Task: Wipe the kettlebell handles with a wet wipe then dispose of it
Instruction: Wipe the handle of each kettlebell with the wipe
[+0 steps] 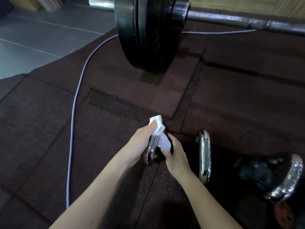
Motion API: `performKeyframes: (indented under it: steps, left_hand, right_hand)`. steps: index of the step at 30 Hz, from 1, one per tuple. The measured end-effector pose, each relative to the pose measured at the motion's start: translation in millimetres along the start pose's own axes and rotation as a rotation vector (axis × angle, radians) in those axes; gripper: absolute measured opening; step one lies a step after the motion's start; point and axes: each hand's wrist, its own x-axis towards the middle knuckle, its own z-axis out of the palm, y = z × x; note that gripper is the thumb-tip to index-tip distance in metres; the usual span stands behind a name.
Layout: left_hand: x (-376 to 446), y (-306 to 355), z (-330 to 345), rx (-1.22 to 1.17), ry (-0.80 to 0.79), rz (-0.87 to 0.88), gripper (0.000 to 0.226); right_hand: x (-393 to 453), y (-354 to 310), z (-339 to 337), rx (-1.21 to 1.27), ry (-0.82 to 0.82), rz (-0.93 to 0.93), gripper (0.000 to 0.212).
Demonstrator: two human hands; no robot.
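Left hand [142,142] clamps wet wipe [157,125] on kettlebell handle [151,150]; right hand [175,156] grips kettlebell.

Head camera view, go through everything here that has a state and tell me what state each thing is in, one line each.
Wet wipe: draped over the left kettlebell handle, held by both hands.
Left kettlebell handle: being wiped.
Middle kettlebell handle: upright, untouched.
Right kettlebell handle: tilted, untouched.
Left hand: pinching the wipe.
Right hand: holding the wipe's lower end.
Barbell: resting on the mat.
Cable: lying loose.
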Motion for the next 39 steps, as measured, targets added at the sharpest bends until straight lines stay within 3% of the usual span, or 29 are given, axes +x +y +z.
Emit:
performKeyframes:
  steps: [8,13,18,22,24,26,29,33,35,37,39]
  left_hand:
    - [-51,-40,-9,0.143,0.128,0.263,0.049]
    - [-15,-3,-2,0.038,0.119,0.205,0.038]
    - [-26,-11,3,0.283,0.108,0.226,0.043]
    - [-61,-56,2,0.43,0.205,0.207,0.051]
    - [-66,-63,5,0.475,0.248,0.215,0.041]
    - [-60,-54,12,0.522,0.304,0.209,0.029]
    - [-29,-19,25,0.569,0.386,0.217,0.028]
    - [9,20,30,0.698,0.355,0.216,0.028]
    - [4,22,26,0.963,0.288,0.236,0.035]
    - [-4,5,24,0.843,0.292,0.308,0.031]
    - [-20,-17,25,0.75,0.438,0.354,0.032]
  right_hand:
    - [1,0,2,0.007,0.019,-0.008,0.062]
    - [0,-1,2,0.003,0.014,-0.008,0.061]
    - [0,0,1,0.027,0.002,-0.002,0.062]
    - [0,0,2,0.059,0.015,0.004,0.061]
    - [-1,0,2,0.045,0.02,-0.005,0.061]
    - [-1,0,1,0.037,0.011,-0.01,0.061]
    - [-1,1,1,0.021,-0.003,-0.021,0.063]
    - [0,1,2,0.031,0.014,-0.03,0.062]
    - [0,1,2,0.034,0.011,-0.035,0.062]
    - [-1,2,2,0.03,0.0,-0.043,0.062]
    - [-1,3,3,0.032,0.007,-0.045,0.061]
